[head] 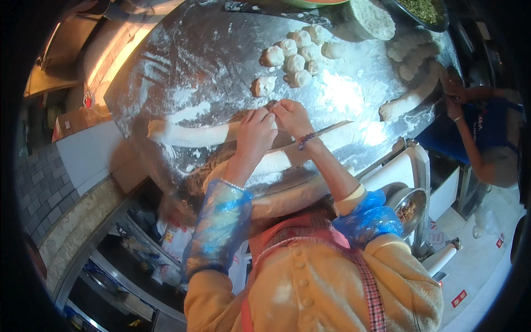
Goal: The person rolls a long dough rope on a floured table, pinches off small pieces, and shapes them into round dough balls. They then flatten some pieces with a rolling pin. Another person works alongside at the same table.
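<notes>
My left hand (256,130) is curled over the right end of a floured dough rope (195,135), which stretches left across the metal worktop (195,62). At that same end, my right hand (292,118) pinches the dough, its fingertips meeting those of my left hand. The fingers hide most of the grip. Just beyond them sits a single dough lump (264,86). Nearer my body lie a flat dough strip (271,163), partly under my forearms, and a thicker dough roll (290,197) along the front edge.
Several dough lumps (295,63) are grouped farther back. A long dark floury tool (278,14) lies behind them, near a big pale floury mass (369,20) and a tray of chopped greens (421,10). At right, another person's hands (454,93) meet a dough rope (410,101). A metal bowl (421,211) holds filling.
</notes>
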The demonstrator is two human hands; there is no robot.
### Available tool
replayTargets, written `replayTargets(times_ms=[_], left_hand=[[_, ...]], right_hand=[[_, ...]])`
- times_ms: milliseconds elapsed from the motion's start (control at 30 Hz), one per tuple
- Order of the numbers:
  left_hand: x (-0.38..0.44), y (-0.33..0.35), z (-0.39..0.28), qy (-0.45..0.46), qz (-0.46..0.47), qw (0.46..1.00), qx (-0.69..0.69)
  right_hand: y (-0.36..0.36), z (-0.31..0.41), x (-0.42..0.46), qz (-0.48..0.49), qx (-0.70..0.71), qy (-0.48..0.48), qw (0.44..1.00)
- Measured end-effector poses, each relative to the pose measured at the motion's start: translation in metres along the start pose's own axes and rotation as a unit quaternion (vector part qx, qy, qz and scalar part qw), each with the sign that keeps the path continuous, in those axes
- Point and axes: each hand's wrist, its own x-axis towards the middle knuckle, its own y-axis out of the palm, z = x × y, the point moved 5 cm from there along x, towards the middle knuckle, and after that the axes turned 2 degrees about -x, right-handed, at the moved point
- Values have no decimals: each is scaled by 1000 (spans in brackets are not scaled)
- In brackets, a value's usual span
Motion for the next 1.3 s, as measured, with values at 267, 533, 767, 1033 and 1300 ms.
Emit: replayTargets(times_ms=[267,533,767,1033,1300], left_hand=[[1,36,-9,-118,78,968,208],[32,30,-2,-140,6,987,84],[62,-1,25,-113,-123,985,51],[96,1,27,-196,-44,971,-128],[-97,-135,169,-95,92,972,194]], right_hand=[[-7,-11,-16,19,162,89,983],[-81,52,-36,102,255,39,961],[-163,41,57,-249,-248,-220,910],[-152,64,38,-297,-415,-252,822],[-2,66,-62,-35,-386,-440,810]])
